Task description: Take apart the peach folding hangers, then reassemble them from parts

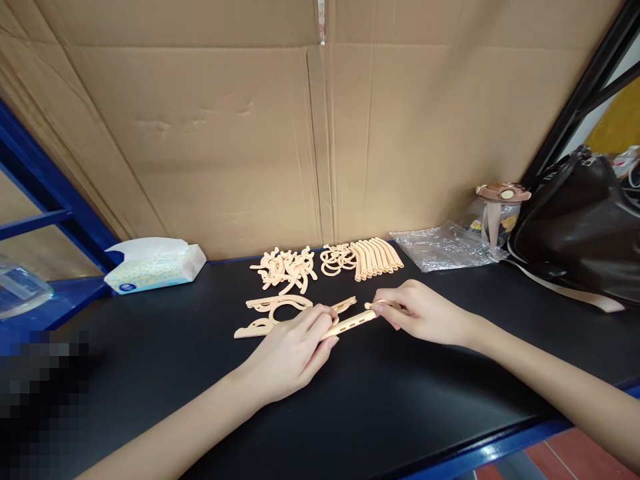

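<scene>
My left hand (293, 350) pinches one end of a slim peach plastic bar (350, 324) just above the black tabletop (410, 393). My right hand (425, 313) is closed on the bar's other end, fingers curled round a small peach piece there. Just beyond my left hand lie flat peach hanger-shaped parts (273, 312). Farther back sit a heap of peach hook pieces (285, 269) and a neat row of peach bars (375, 257).
A tissue pack (155, 265) lies at the back left. A clear plastic bag (443, 245), a drinking bottle with a brown lid (497, 213) and a dark handbag (583, 230) stand at the back right. Cardboard (300, 127) walls off the rear.
</scene>
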`<state>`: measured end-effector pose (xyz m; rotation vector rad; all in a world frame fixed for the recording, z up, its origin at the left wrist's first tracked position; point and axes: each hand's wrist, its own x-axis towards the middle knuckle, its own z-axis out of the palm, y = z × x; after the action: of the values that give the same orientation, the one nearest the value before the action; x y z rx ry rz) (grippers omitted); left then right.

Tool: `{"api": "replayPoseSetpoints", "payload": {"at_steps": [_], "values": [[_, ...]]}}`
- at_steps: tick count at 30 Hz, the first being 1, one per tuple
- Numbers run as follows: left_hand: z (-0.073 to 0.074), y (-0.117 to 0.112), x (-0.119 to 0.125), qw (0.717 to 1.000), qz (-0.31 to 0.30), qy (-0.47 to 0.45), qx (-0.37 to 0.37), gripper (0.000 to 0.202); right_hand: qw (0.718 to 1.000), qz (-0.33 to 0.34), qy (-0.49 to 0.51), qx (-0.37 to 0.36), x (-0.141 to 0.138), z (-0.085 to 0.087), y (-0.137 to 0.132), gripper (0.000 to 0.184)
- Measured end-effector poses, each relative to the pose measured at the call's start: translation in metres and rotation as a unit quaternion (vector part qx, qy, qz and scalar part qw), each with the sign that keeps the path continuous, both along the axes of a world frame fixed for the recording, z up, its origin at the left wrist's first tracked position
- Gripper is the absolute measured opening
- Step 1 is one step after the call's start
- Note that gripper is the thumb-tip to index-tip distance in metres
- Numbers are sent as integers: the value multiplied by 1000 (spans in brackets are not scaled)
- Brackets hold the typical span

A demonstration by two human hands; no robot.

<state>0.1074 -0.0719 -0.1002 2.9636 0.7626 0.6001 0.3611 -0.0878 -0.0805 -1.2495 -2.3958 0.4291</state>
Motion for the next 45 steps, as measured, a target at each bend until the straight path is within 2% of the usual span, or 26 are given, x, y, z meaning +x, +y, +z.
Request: {"api": "replayPoseSetpoints", "payload": {"at_steps": [8, 14, 20, 26, 34, 45], "values": [[-2, 1, -1, 1000, 8, -16, 2, 15, 1000, 21, -21, 11, 2, -3, 2, 31], [-1, 1, 0, 1000, 5, -3, 15, 19, 997, 64, 24, -21, 3, -5, 2, 31], [-3, 3, 0, 1000, 2, 2, 18, 21, 998, 50, 41, -24, -1, -7, 2, 37], [-3, 3, 0, 1000, -3, 7, 14, 21, 997, 64, 40, -24, -6, -6, -2, 33], [-3, 3, 0, 1000, 6, 3, 1, 20, 998, 24, 55, -11, -4, -7, 0, 39], [-4, 2, 0, 1000, -2, 7, 22, 17, 996, 46, 75, -30, -3, -10, -1, 38]]}}
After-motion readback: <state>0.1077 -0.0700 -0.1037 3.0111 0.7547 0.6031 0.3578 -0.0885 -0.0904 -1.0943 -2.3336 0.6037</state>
